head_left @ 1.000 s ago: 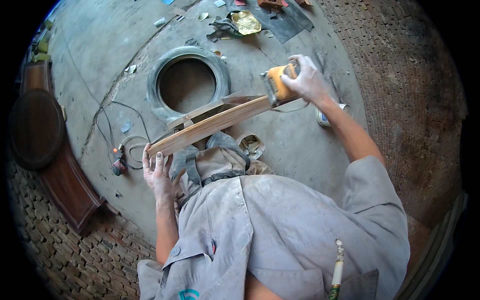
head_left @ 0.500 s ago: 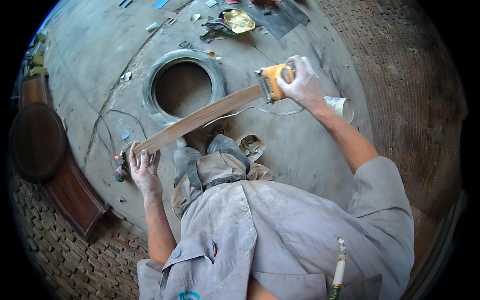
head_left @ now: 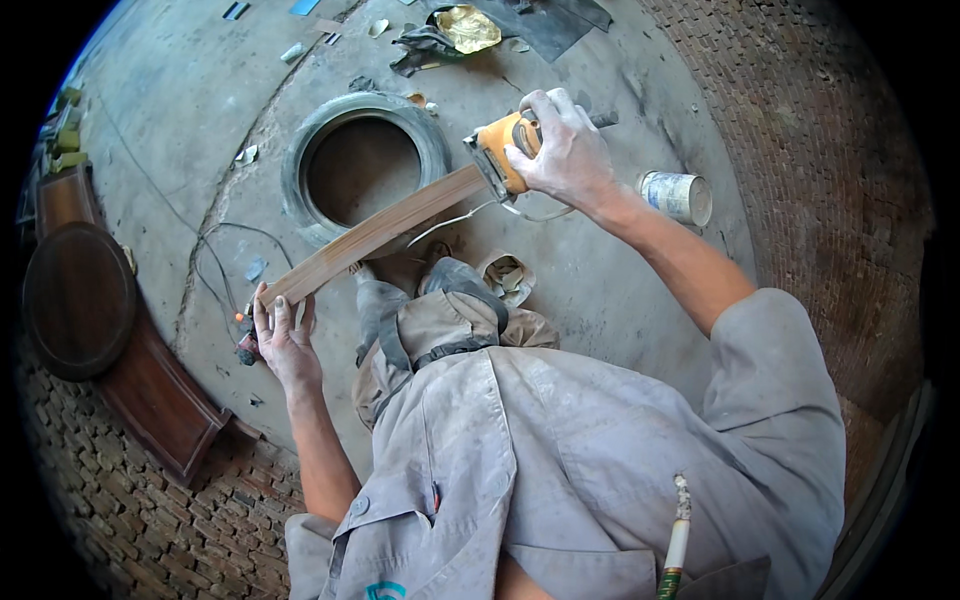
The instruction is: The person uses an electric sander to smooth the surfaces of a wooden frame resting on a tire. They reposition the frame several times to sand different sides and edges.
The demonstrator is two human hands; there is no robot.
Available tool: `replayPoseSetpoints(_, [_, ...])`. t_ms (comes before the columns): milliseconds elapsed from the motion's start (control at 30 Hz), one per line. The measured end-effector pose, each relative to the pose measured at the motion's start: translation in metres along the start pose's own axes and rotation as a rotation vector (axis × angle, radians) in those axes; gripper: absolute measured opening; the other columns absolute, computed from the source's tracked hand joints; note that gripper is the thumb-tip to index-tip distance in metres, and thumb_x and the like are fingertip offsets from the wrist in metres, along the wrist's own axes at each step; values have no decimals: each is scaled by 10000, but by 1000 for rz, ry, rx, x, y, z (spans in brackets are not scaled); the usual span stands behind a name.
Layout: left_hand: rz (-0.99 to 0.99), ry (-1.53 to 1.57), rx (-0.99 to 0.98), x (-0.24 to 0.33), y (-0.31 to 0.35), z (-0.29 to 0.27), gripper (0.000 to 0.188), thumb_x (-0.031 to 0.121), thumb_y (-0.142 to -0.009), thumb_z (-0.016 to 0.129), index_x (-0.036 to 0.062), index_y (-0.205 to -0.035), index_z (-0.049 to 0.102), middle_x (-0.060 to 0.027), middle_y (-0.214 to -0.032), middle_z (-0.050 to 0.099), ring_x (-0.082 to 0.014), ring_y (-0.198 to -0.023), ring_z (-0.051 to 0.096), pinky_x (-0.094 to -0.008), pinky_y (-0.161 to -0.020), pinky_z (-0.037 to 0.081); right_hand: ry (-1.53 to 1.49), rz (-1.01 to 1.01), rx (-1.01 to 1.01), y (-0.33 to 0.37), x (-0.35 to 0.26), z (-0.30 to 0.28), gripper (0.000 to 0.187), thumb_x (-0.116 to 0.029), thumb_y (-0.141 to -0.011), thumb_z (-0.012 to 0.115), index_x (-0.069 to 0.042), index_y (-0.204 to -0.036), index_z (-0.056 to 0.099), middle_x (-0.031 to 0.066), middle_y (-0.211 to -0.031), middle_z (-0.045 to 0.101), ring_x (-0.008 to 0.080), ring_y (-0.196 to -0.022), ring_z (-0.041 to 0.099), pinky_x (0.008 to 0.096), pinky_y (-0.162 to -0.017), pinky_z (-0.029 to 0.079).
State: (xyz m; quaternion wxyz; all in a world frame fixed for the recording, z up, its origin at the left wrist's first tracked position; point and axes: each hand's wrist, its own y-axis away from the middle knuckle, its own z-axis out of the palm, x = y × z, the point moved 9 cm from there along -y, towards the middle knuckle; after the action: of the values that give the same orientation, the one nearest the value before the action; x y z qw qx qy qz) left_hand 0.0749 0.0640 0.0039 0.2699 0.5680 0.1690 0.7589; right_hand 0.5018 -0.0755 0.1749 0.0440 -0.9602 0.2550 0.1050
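Observation:
My left hand [head_left: 287, 340] pinches the near left end of a long, slightly curved wooden strip [head_left: 375, 236], with the thumb on its face and the fingers behind. The strip slants up to the right, past the edge of a tyre [head_left: 300, 215] lying on the floor. My right hand [head_left: 570, 155] is wrapped round a yellow and black power sander [head_left: 505, 152], its pad against the strip's far right end. A pale cord [head_left: 455, 222] trails below the sander. White dust coats my right hand.
A white bucket [head_left: 682, 198] lies tipped beside my right forearm. A small bag of scraps [head_left: 508, 278] stands near my legs. Dark wooden furniture parts [head_left: 80, 300] lean at the left. Cables [head_left: 222, 250] and a red tool [head_left: 248, 346] lie on the concrete floor. Brick paving [head_left: 800, 160] borders the right.
The sander and my right hand have shifted left and slightly up, along the strip's right end. My left hand keeps its grip, nearly in the same place.

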Motion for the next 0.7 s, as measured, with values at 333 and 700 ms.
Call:
replayPoseSetpoints(333, [-13, 10, -10, -2, -1, 10, 508, 118, -1082, 623, 80, -1560, 457, -149, -1434, 526, -300, -1324, 590, -492, -1096, 586, 65, 272, 24, -5, 97, -20, 515, -339, -855, 792, -57, -1237, 590, 182, -1180, 611, 369, -1052, 693, 480, -895, 583])
replayPoseSetpoints(700, [-3, -37, -47, 6, -14, -3, 523, 105, -1090, 601, 68, -1583, 431, -144, -1439, 558, -299, -1258, 655, -471, -1093, 591, -6, 101, -33, -1, 2, 1, 498, -304, -856, 774, -70, -1262, 604, 194, -1169, 616, 400, -1062, 690, 496, -855, 612])
